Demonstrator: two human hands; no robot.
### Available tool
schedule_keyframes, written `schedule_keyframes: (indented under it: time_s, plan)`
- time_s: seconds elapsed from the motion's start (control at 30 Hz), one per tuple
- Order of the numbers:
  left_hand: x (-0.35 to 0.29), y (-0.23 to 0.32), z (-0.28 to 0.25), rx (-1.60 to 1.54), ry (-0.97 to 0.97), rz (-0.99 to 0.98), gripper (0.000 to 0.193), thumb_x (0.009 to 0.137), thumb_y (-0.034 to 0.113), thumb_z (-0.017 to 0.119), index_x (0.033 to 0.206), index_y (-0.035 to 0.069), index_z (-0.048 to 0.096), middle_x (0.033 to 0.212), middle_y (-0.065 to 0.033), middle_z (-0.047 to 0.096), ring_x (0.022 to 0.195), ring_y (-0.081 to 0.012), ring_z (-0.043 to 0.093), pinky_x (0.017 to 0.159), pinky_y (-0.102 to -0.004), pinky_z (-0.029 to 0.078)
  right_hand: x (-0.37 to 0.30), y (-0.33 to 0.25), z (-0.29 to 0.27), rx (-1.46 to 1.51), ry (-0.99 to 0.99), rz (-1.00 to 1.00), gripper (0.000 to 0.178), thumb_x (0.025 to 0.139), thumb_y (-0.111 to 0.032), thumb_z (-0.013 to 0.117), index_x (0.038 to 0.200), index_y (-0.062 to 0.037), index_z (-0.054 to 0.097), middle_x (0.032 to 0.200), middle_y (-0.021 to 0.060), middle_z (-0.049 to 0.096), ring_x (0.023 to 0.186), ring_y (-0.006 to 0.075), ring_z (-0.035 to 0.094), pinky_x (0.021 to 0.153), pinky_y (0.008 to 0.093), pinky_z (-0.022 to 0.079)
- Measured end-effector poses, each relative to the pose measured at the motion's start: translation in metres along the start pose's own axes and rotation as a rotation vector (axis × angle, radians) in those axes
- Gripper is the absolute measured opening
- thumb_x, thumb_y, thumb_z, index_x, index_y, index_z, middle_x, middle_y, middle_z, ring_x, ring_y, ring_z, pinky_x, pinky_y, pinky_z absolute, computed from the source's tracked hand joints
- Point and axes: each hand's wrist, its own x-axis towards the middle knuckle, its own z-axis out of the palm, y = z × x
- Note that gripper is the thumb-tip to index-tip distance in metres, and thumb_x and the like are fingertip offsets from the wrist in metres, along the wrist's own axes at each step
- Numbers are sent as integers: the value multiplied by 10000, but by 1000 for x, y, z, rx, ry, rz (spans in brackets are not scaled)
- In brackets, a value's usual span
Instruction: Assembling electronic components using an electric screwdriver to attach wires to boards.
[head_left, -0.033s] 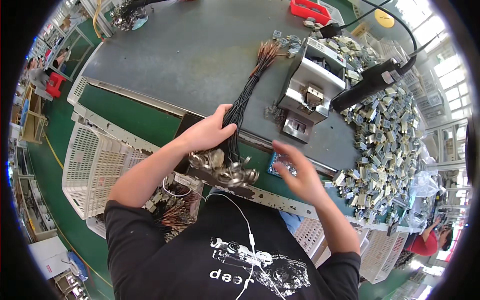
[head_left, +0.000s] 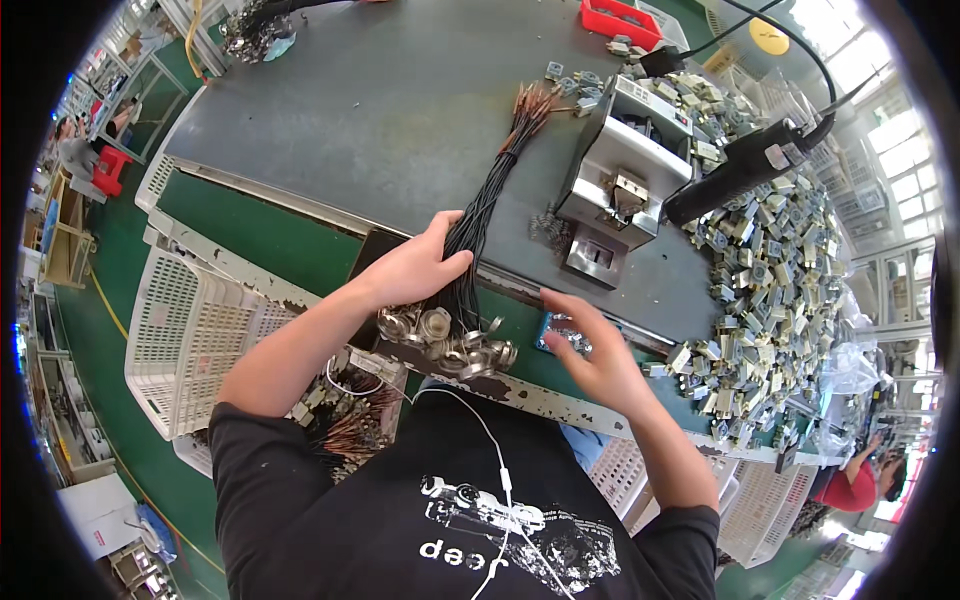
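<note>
Wires (head_left: 488,200) lie on tabletop (head_left: 330,130) above green floor (head_left: 113,240)

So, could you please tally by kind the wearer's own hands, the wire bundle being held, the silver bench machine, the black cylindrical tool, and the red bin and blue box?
Left hand and right hand: 2
Black wire bundle: 1
Silver bench machine: 1
Black cylindrical tool: 1
Red bin: 1
Blue box: 1
Total: 7
</note>
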Motion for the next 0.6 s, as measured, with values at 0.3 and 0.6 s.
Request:
schedule_keyframes:
  time_s: [0.3,0.6]
  plan:
    - [-11,25,-18,220,-273,50,862,1050,567,414,1596,-14,86,1502,-303,448,1356,-401,502,1117,-416,401,-10,6,9,38,-240,-21,714,947,-111,644,1580,-66,317,1589,178,397,1460,340,402,1183,417,336]
    - [0,29,-19,201,-310,-31,824,962,410,675,1540,59,203,934,-150,725,807,-250,678,758,-348,512,59,6,-3,-372,-136,-529,538,755,55,655,1270,-102,665,1357,142,615,1087,296,666,896,388,561]
